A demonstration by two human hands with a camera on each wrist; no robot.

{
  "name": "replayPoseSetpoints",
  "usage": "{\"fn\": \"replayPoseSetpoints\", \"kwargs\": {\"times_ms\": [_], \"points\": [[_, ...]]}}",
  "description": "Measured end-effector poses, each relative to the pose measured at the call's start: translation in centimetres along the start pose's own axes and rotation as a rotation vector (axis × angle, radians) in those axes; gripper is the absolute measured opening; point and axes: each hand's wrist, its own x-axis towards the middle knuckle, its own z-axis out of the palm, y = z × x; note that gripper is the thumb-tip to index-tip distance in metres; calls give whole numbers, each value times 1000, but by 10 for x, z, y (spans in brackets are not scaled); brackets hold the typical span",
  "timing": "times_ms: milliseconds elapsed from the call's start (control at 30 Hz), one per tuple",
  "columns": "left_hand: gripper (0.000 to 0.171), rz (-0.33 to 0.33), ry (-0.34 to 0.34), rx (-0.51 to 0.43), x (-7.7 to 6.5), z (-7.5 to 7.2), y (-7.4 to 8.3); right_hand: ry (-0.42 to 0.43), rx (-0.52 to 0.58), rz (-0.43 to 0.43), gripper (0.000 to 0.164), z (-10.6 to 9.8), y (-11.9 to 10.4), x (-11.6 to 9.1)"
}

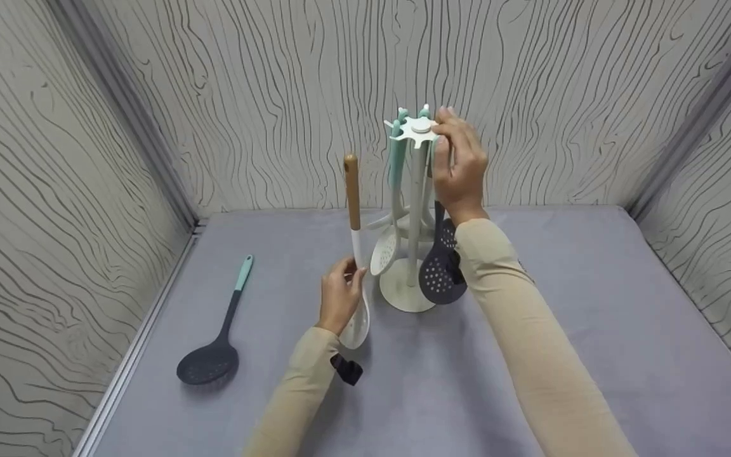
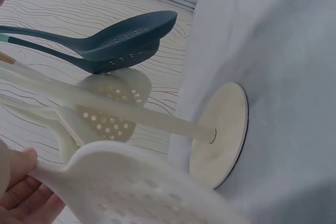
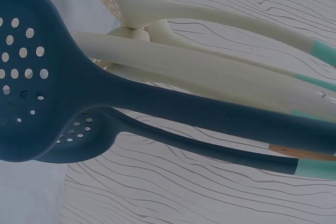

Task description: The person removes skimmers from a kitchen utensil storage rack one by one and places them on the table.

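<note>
My left hand (image 1: 339, 295) pinches the neck of a white slotted spoon (image 1: 354, 247), which stands upright with its wooden handle up and its bowl down. The holed bowl of that slotted spoon (image 2: 131, 182) fills the lower part of the left wrist view. To its right stands a white utensil stand (image 1: 415, 216) with a hooked top. My right hand (image 1: 464, 162) holds the right edge of that top between thumb and fingers. Below this hand hangs a dark skimmer (image 3: 31, 51) with round holes, a second dark utensil (image 3: 79, 140) behind it.
A dark slotted ladle (image 1: 208, 363) with a teal handle lies on the grey cloth at the left. From the stand hangs a white holed spoon (image 1: 384, 251) with a teal handle, among other pale utensils. Wood-patterned panels (image 1: 276, 95) rise around the table.
</note>
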Motion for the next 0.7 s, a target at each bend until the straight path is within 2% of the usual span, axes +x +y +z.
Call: {"fn": "replayPoseSetpoints", "kwargs": {"times_ms": [300, 700], "points": [[22, -15, -6, 21, -4, -5, -8, -14, -5, 17, 26, 0, -3, 1], [22, -49, -17, 46, -8, -14, -21, 27, -2, -2, 26, -2, -2, -2]]}}
